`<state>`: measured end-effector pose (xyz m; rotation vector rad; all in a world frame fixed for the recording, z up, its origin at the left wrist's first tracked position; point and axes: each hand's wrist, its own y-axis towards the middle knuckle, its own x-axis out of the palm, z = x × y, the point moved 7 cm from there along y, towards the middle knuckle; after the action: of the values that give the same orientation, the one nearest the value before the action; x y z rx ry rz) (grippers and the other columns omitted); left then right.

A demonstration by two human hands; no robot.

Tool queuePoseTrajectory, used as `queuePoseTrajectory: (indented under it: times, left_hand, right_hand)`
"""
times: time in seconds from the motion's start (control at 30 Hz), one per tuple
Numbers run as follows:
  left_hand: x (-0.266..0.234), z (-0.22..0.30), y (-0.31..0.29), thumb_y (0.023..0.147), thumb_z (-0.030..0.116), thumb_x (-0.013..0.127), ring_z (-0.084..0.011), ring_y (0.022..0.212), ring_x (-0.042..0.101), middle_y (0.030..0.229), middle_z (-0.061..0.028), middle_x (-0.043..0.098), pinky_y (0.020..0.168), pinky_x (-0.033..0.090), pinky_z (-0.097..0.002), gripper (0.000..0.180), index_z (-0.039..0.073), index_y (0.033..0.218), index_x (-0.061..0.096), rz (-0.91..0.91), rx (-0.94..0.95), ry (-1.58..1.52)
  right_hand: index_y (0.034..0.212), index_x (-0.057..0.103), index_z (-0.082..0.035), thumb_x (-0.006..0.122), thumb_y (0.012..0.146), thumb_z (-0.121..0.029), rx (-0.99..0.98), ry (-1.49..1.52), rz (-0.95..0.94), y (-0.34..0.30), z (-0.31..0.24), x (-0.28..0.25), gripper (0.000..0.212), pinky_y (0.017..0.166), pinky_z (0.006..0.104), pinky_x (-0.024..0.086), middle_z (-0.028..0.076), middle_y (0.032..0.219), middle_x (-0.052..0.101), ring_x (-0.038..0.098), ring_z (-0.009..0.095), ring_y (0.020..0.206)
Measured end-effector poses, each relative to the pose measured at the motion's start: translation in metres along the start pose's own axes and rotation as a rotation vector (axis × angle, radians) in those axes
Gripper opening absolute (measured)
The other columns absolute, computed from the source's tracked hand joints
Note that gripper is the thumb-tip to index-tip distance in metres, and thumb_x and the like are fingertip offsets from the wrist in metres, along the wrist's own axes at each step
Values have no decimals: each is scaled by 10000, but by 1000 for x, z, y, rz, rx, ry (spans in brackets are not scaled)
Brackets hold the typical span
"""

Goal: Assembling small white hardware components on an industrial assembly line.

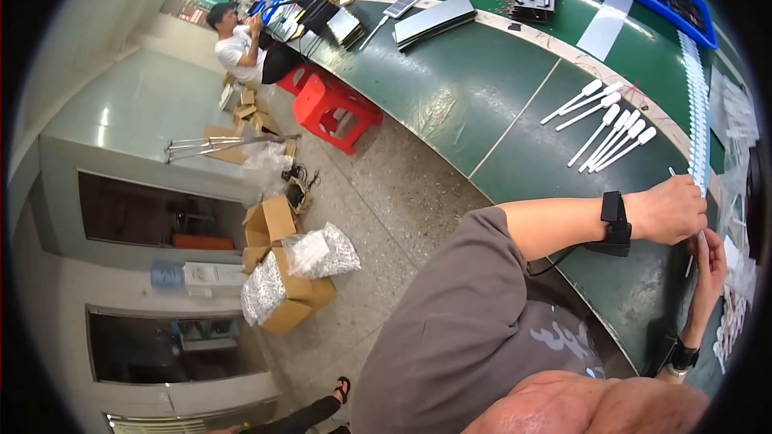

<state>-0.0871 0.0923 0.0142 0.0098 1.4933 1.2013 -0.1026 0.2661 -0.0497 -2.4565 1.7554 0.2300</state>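
While my left grip [669,209] and right grip [709,264] meet around a thin stick [689,264], I cannot tell whether either is closed; I judge two-handed stick work underway, needing steady fingers next. White paddles [611,113] lie left, farther along the tabletop [531,162].

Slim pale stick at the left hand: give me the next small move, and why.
Probably use the right hand to steady the slim pale stick: its end pokes out past the left hand, the two hands are close together, and the grip itself is hidden.
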Motion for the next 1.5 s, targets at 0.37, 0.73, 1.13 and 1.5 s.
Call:
queuePoseTrajectory:
  times: [0.37,0.73,1.13,1.5]
  left_hand:
    - [0,-62,-16,842,136,718,-176,878,662,953,-75,711,817,521,-311,281,6,1090,691,-536,-389,-731]
    - [5,-48,-10,934,163,680,-96,863,638,948,-65,716,810,503,-240,248,-25,1097,694,-515,-879,-1223]
    - [19,-44,-14,928,140,685,-97,852,642,973,-73,721,798,502,-236,287,-33,1156,675,-439,-888,-1140]
    - [25,-24,-15,910,107,714,-78,858,642,946,-55,720,773,494,-206,204,-12,1074,692,-223,-939,-1277]
  right_hand:
    - [1105,621,9,606,973,-135,49,90,-46,-3,-42,12,196,749,222,524,42,944,679,645,91,833]
    - [1117,611,8,621,971,-156,78,355,-24,-7,-44,-1,219,731,225,530,60,947,681,644,90,790]
    - [1114,605,7,637,964,-164,22,339,21,-5,-35,5,230,746,234,529,56,964,677,641,94,801]
    - [1115,606,-6,622,977,-160,12,347,18,-9,-38,21,208,759,222,525,35,988,676,640,77,822]
